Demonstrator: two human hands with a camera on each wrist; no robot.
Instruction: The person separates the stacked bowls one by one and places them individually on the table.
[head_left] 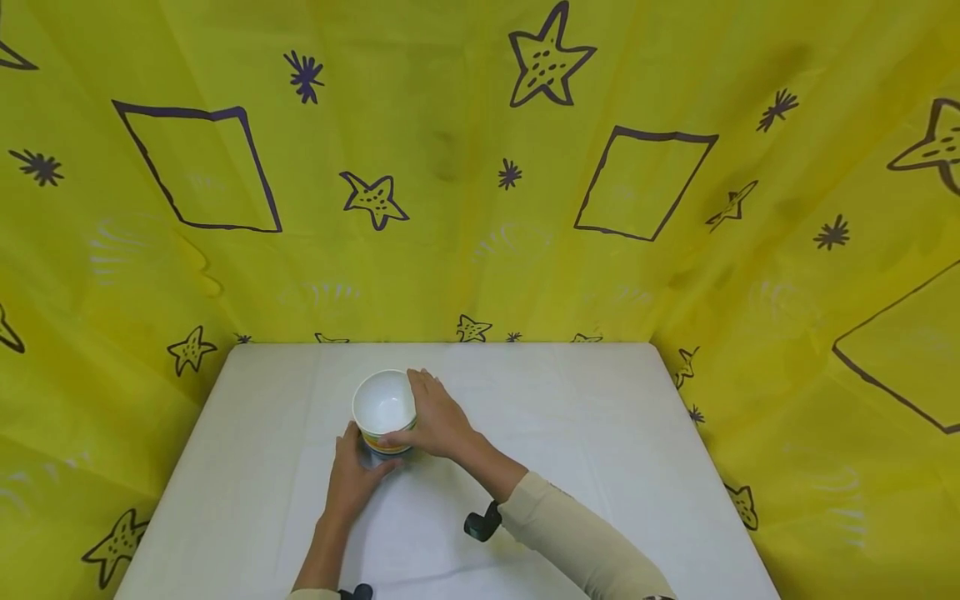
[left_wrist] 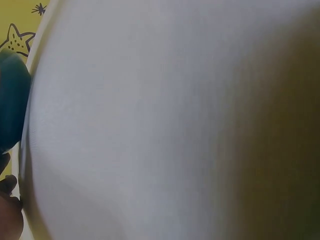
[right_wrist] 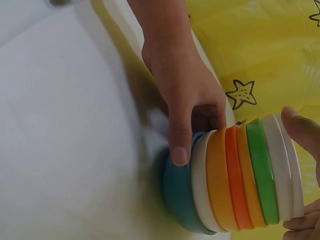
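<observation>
A stack of nested bowls (right_wrist: pixel 232 180) stands on the left part of the white table. Its bottom bowl is blue (right_wrist: pixel 177 195); above it come white, yellow, orange and green rims, with a white bowl (head_left: pixel 381 400) on top. My left hand (head_left: pixel 351 482) holds the blue bowl low down, thumb on its side in the right wrist view. Around the upper white bowls curls my right hand (head_left: pixel 438 417), thumb on the near side and fingers at the far right. In the left wrist view, only the blue bowl's side (left_wrist: pixel 12 100) and some fingertips (left_wrist: pixel 10 215) show at the left edge.
The white-covered table (head_left: pixel 570 467) spreads out to the right and in front of the stack. Yellow curtains (head_left: pixel 450 275) with drawn stars and rectangles hang behind it and on both sides. Dark wrist cameras (head_left: pixel 482 522) sit by both sleeves.
</observation>
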